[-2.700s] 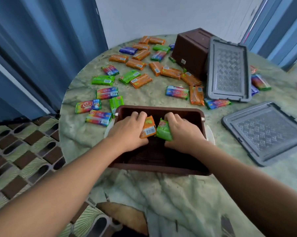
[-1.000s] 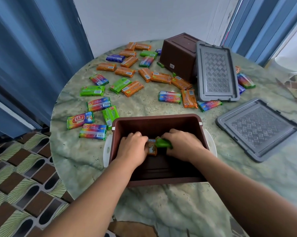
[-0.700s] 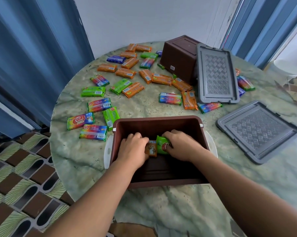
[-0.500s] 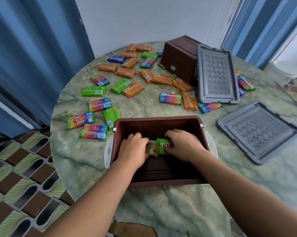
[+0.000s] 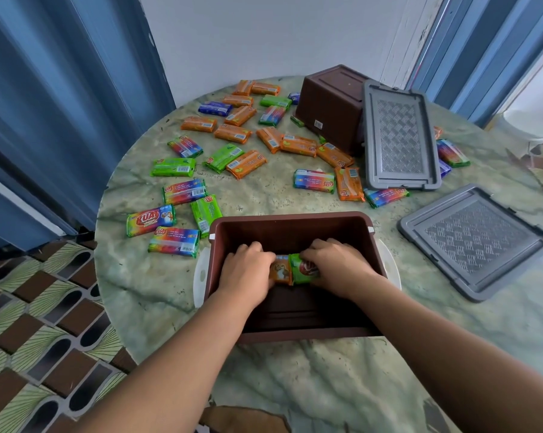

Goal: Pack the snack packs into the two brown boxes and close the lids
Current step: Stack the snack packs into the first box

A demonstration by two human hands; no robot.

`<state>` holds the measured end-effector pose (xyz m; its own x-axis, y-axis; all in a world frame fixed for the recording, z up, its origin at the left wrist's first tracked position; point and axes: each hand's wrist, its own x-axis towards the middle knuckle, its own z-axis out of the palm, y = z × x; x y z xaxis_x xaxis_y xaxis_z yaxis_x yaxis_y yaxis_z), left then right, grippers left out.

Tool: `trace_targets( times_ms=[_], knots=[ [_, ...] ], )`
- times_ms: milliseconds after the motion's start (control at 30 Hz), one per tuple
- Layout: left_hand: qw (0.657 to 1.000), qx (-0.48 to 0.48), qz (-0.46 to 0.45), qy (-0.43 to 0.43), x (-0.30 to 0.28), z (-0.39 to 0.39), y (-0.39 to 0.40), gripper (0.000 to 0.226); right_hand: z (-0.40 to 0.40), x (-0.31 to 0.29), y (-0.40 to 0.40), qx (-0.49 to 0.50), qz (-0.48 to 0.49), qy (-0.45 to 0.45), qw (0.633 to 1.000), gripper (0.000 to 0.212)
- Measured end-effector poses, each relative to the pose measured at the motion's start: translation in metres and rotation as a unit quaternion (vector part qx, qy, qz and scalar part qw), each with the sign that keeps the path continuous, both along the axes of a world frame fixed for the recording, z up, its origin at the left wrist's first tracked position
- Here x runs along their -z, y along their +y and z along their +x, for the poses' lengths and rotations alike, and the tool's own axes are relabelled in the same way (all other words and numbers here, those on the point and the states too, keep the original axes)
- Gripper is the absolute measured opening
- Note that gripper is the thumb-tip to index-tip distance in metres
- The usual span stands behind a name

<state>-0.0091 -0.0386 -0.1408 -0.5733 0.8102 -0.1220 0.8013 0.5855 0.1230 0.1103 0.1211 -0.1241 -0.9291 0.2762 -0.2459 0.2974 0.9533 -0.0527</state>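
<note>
An open brown box (image 5: 290, 225) sits in front of me on the round table. Both hands are down inside it. My left hand (image 5: 246, 275) grips an orange snack pack (image 5: 281, 271). Right beside it, touching, a green snack pack (image 5: 304, 270) is gripped by my right hand (image 5: 339, 265). Both packs lie low against the box floor. A second brown box (image 5: 329, 104) rests overturned at the far side. Several orange, green, rainbow and blue snack packs (image 5: 245, 164) are scattered over the table beyond the near box.
Two grey lids lie on the table: one (image 5: 398, 135) leaning by the overturned box, another (image 5: 474, 239) flat at the right. White handles (image 5: 201, 276) stick out at the near box's sides. Blue curtains hang left and right; patterned floor lies below left.
Both hands have gone from the box's rim down to its floor with the orange and green packs. In the last half second they barely shifted.
</note>
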Motion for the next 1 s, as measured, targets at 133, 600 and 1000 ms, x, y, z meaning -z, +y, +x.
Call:
trace_targets(
  times_ms=[133,600,1000],
  knots=[
    [1.0,-0.008,0.008,-0.025,-0.005,0.001,-0.002,0.047,0.002,-0.003,-0.002,0.01,-0.013,0.021,1.0,0.058],
    [0.991,-0.033,0.077,0.106,-0.039,-0.042,-0.01,0.045,-0.014,-0.036,0.025,0.022,0.034,0.13,0.991,0.041],
    [0.981,-0.105,0.089,0.137,-0.031,-0.064,-0.082,0.036,-0.077,-0.031,-0.014,-0.074,-0.009,0.135,0.988,0.03]
  ],
)
